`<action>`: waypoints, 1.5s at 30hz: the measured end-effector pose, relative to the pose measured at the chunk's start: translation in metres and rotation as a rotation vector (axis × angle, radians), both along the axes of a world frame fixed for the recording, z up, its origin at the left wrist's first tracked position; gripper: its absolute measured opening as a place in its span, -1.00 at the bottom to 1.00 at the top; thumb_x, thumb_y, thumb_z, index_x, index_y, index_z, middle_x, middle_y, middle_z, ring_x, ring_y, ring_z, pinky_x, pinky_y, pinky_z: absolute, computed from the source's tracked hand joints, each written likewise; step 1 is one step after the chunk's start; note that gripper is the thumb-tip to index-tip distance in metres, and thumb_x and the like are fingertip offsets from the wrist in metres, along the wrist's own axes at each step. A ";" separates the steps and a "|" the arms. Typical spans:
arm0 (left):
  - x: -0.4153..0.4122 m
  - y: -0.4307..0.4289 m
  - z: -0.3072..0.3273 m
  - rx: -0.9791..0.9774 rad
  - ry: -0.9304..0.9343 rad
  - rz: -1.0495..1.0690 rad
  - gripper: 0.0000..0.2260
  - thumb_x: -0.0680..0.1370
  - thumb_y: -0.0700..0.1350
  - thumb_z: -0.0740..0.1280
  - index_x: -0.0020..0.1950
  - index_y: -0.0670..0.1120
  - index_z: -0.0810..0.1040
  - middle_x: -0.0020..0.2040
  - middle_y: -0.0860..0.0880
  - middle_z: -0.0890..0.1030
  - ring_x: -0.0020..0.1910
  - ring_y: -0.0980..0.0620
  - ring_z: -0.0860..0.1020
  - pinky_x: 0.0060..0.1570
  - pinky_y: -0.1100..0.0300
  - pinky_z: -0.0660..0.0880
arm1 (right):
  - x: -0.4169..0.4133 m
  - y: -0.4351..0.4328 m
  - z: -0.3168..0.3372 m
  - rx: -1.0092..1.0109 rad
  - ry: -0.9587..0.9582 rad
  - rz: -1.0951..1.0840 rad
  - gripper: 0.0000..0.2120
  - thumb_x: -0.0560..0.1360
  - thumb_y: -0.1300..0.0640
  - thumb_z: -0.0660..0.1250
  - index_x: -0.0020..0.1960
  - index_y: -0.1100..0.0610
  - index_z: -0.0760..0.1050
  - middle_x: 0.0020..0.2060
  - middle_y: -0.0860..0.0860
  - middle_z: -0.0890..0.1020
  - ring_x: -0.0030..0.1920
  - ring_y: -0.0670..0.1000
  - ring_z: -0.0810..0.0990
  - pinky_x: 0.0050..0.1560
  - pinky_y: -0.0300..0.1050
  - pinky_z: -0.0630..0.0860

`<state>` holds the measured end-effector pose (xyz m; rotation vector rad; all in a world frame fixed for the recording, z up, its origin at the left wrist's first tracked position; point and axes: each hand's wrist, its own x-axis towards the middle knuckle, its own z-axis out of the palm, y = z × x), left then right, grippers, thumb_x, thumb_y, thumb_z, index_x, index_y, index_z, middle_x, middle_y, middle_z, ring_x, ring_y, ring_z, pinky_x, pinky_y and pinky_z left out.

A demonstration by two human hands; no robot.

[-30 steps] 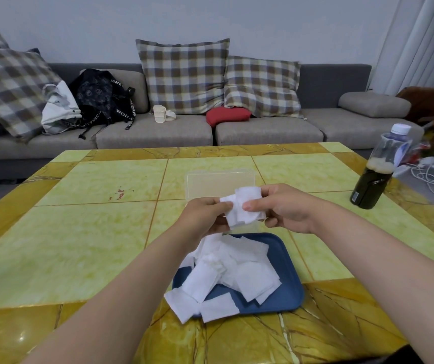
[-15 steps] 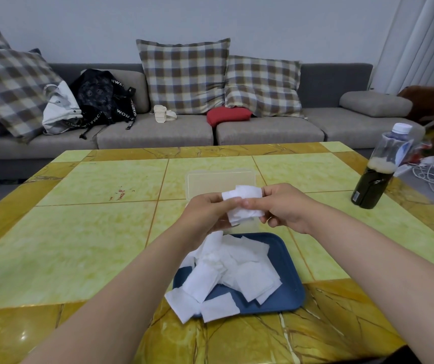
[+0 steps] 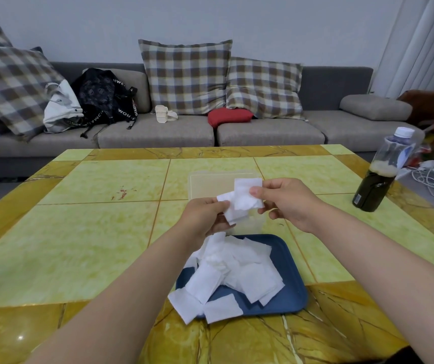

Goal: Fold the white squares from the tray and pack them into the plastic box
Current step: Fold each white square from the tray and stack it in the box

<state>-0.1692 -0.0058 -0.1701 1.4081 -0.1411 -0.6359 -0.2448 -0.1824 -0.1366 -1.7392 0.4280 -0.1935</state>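
Left hand (image 3: 205,219), right hand (image 3: 286,200) — raised, pinching white square (image 3: 244,199)

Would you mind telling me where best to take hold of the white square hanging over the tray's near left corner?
Pinch the white square by its loose corner, coming from the near left. That corner juts past the tray rim onto the table uncovered, while its far end lies under another square, so it should slide free.

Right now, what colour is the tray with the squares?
The tray is dark blue, seen best in the head view.
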 end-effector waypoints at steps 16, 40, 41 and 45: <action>-0.004 -0.001 0.005 -0.051 -0.037 -0.200 -0.74 0.66 -0.12 0.29 0.23 -0.26 0.61 0.09 -0.21 0.71 0.09 -0.15 0.69 0.11 0.05 0.64 | 0.004 0.011 -0.005 -0.277 0.022 -0.016 -0.88 0.47 0.15 0.52 -0.11 0.22 0.68 -0.23 0.13 0.72 -0.44 -0.03 0.60 -0.53 -0.20 0.44; 0.008 0.004 -0.008 0.153 -0.164 0.105 -0.90 0.54 -0.32 0.41 0.03 -0.19 0.64 -0.06 -0.15 0.70 -0.18 -0.06 0.67 -0.18 0.14 0.67 | 0.001 -0.005 -0.021 -0.584 0.222 0.208 -0.94 0.49 0.16 0.46 -0.05 0.10 0.69 -0.11 -0.06 0.70 -0.30 -0.08 0.60 -0.27 -0.17 0.61; 0.009 0.006 -0.008 0.153 -0.163 0.112 -0.91 0.54 -0.32 0.40 0.02 -0.19 0.63 -0.07 -0.15 0.69 -0.20 -0.05 0.66 -0.17 0.14 0.66 | 0.000 -0.003 -0.025 -0.631 0.272 0.284 -0.90 0.46 0.14 0.50 -0.03 0.10 0.70 -0.14 -0.06 0.69 -0.28 -0.08 0.61 -0.19 -0.13 0.63; 0.010 0.007 -0.008 0.161 -0.174 0.112 -0.93 0.55 -0.32 0.38 -0.04 -0.19 0.63 -0.15 -0.14 0.66 -0.28 -0.02 0.63 -0.22 0.15 0.64 | -0.001 0.010 -0.033 -0.777 0.369 0.596 -0.64 0.39 0.07 0.57 0.17 -0.03 0.65 0.02 -0.13 0.66 -0.03 -0.11 0.61 0.08 -0.15 0.59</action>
